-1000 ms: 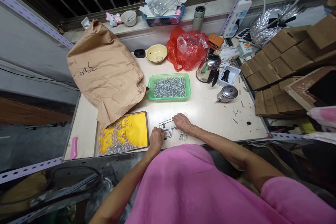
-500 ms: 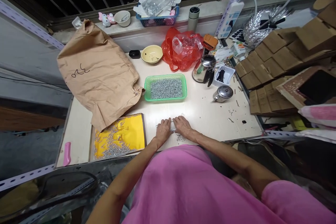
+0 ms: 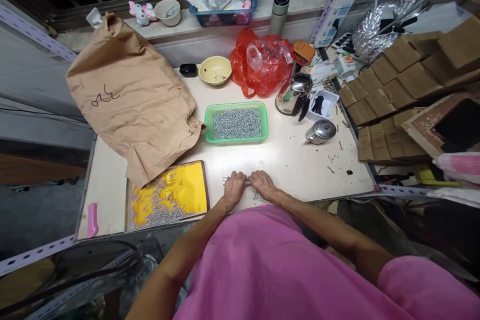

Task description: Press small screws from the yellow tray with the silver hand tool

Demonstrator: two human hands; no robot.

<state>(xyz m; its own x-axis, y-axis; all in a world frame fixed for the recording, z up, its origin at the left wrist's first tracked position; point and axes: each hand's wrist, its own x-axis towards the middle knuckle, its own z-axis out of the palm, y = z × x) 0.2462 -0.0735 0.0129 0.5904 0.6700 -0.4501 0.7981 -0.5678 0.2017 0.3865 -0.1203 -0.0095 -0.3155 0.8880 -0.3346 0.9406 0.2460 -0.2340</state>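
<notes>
Close to the table's front edge, my left hand [image 3: 235, 186] and my right hand [image 3: 262, 184] are side by side, fingers curled, gripping a small metallic piece [image 3: 247, 183] between them. Its outline is mostly hidden by the fingers. A short silvery end [image 3: 224, 181] shows left of my left hand. Beyond both hands stands a green basket [image 3: 237, 141] of small metal pins [image 3: 238, 124]. To the left is a yellow sheet [image 3: 195, 185] in a dark-edged tray, with loose pins [image 3: 161, 213] on it. A small crumpled scrap [image 3: 257, 196] lies under my right hand.
A large brown paper bag [image 3: 131, 105] leans over the left side. Behind the basket are a yellow bowl [image 3: 215, 70] and a red plastic bag [image 3: 258, 65]. A kettle [image 3: 294, 94] and a small metal pot [image 3: 321, 131] stand right. Cardboard boxes [image 3: 393, 90] are stacked far right.
The view has shifted slightly. My hands have moved a little on the small piece, its silvery end now showing at the left; my right hand's fingers are more curled.
</notes>
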